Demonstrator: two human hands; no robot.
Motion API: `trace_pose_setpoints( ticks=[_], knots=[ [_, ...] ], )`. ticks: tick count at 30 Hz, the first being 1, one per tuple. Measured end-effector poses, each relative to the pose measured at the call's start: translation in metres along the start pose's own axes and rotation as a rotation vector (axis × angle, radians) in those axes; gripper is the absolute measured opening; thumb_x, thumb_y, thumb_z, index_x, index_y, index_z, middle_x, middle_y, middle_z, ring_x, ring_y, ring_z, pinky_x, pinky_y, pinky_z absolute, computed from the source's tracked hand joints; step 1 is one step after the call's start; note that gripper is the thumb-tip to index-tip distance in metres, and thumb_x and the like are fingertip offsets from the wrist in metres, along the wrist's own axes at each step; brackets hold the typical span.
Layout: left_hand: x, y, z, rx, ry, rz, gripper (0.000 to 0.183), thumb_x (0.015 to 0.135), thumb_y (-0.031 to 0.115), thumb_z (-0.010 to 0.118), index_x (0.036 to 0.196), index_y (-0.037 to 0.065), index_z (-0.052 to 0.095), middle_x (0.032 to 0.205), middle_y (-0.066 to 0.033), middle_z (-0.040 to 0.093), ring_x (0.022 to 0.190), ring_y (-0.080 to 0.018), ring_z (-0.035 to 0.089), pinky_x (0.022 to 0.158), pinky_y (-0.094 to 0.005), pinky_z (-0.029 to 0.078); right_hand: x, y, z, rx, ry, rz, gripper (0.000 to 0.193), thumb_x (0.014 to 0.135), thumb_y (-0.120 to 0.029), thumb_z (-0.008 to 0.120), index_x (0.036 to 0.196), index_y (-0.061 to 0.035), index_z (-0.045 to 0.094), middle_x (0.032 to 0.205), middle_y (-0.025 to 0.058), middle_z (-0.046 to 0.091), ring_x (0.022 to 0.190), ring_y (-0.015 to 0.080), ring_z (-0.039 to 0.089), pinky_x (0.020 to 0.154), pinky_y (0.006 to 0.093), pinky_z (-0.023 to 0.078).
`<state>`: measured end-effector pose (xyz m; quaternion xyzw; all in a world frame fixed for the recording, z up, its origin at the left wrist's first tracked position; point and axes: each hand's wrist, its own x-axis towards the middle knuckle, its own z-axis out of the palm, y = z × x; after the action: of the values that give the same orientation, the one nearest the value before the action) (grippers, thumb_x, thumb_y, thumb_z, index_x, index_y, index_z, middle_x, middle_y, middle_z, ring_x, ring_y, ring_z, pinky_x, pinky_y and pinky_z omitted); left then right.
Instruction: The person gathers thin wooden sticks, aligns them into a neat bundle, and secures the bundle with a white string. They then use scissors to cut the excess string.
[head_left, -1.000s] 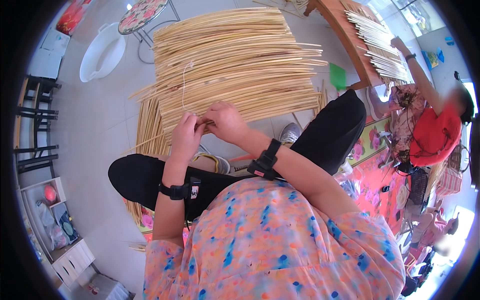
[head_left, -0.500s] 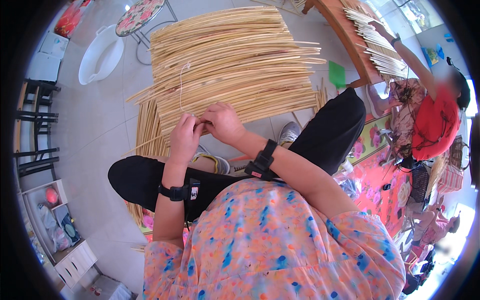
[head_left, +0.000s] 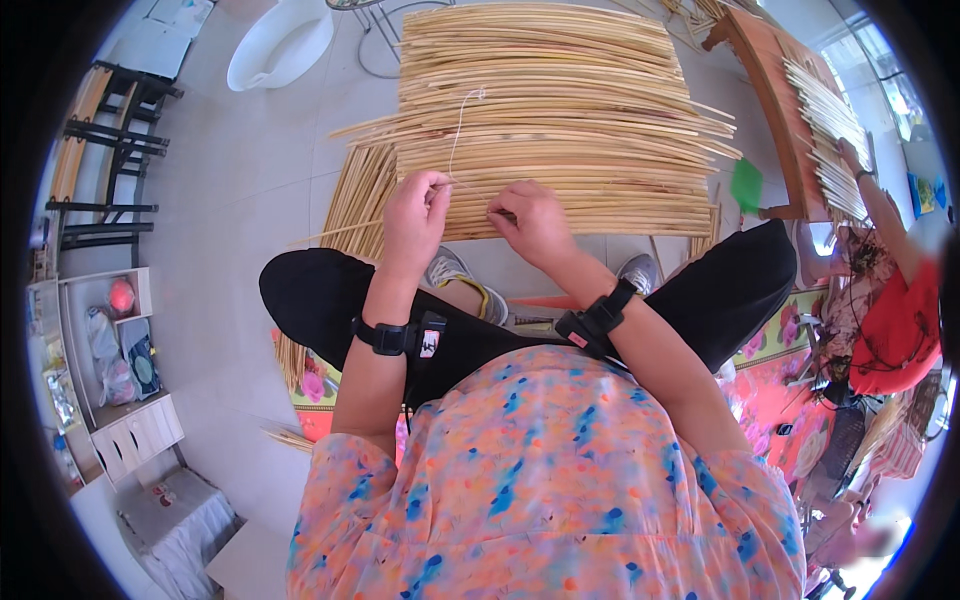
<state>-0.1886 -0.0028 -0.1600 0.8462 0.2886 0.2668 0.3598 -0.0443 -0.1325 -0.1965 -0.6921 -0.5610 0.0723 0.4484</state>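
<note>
A broad mat of thin straw-coloured sticks (head_left: 560,120) lies before me, its near edge just under my hands. From a small knot on the mat a white string (head_left: 457,135) runs down to my left hand (head_left: 415,222), whose thumb and forefinger are pinched on its lower end. To the right, my right hand (head_left: 532,222) hovers over the mat's near edge with curled fingers and thumb pressed together. A faint stretch of thread seems to lead toward it, but what its fingertips hold is too small to make out. Both wrists wear black bands.
More sticks (head_left: 362,195) lie beneath the mat at its left. A white tub (head_left: 283,45) stands on the tiled floor, far left. At the right, a co-worker's hand (head_left: 850,155) touches pale sticks on a wooden table (head_left: 770,95); a green sheet (head_left: 746,186) is near its leg.
My hands, together at the mat's near edge before, have drawn apart, the right one moving right. The string still runs to my left hand. The whole view has shifted.
</note>
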Motion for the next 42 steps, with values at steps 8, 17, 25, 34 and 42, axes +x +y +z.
trace_pose_setpoints(
  ticks=[8, 17, 25, 34, 42],
  knots=[
    [-0.01, 0.007, 0.012, 0.011, -0.148, 0.039, 0.02, 0.078, 0.003, 0.071, 0.096, 0.005, 0.061, 0.091, -0.0098, 0.064, 0.076, -0.0278, 0.066, 0.066, -0.0365, 0.052, 0.001, 0.0, 0.0, 0.01, 0.004, 0.008, 0.008, 0.073, -0.006, 0.073, 0.079, -0.0048, 0.067, 0.076, 0.01, 0.063, 0.074, 0.0317, 0.061, 0.068, 0.0419, 0.049],
    [-0.019, 0.001, 0.037, 0.254, -0.121, 0.124, 0.025, 0.071, 0.015, 0.077, 0.09, 0.009, 0.061, 0.092, -0.0069, 0.059, 0.08, -0.031, 0.064, 0.064, -0.0423, 0.052, 0.001, 0.0, 0.001, 0.122, 0.001, 0.097, 0.009, 0.071, -0.007, 0.074, 0.079, -0.0055, 0.07, 0.075, 0.0092, 0.064, 0.074, 0.0319, 0.062, 0.065, 0.0424, 0.049],
    [-0.019, 0.001, 0.041, 0.23, -0.092, 0.113, 0.016, 0.072, 0.011, 0.074, 0.081, 0.008, 0.061, 0.089, -0.007, 0.059, 0.075, -0.0311, 0.063, 0.061, -0.0431, 0.05, 0.0, -0.005, -0.004, 0.142, 0.0, 0.099, 0.009, 0.072, -0.007, 0.075, 0.08, -0.0057, 0.07, 0.075, 0.0095, 0.064, 0.073, 0.0314, 0.062, 0.065, 0.041, 0.05],
    [-0.016, 0.003, 0.038, 0.104, -0.07, 0.093, 0.013, 0.077, 0.007, 0.069, 0.081, 0.008, 0.057, 0.084, -0.0074, 0.059, 0.071, -0.0316, 0.062, 0.06, -0.0422, 0.049, -0.003, 0.001, -0.01, 0.12, -0.045, 0.094, 0.011, 0.077, -0.001, 0.071, 0.088, -0.0019, 0.068, 0.083, 0.0097, 0.064, 0.078, 0.0267, 0.063, 0.067, 0.0341, 0.053],
    [-0.016, 0.001, 0.032, 0.087, -0.143, 0.04, 0.026, 0.073, 0.009, 0.075, 0.092, 0.007, 0.059, 0.092, -0.0091, 0.062, 0.078, -0.0307, 0.064, 0.065, -0.0399, 0.052, -0.004, 0.006, -0.009, 0.182, -0.034, 0.162, 0.014, 0.074, 0.003, 0.07, 0.088, -0.002, 0.068, 0.085, 0.0111, 0.065, 0.081, 0.0284, 0.063, 0.07, 0.035, 0.054]
  ],
)
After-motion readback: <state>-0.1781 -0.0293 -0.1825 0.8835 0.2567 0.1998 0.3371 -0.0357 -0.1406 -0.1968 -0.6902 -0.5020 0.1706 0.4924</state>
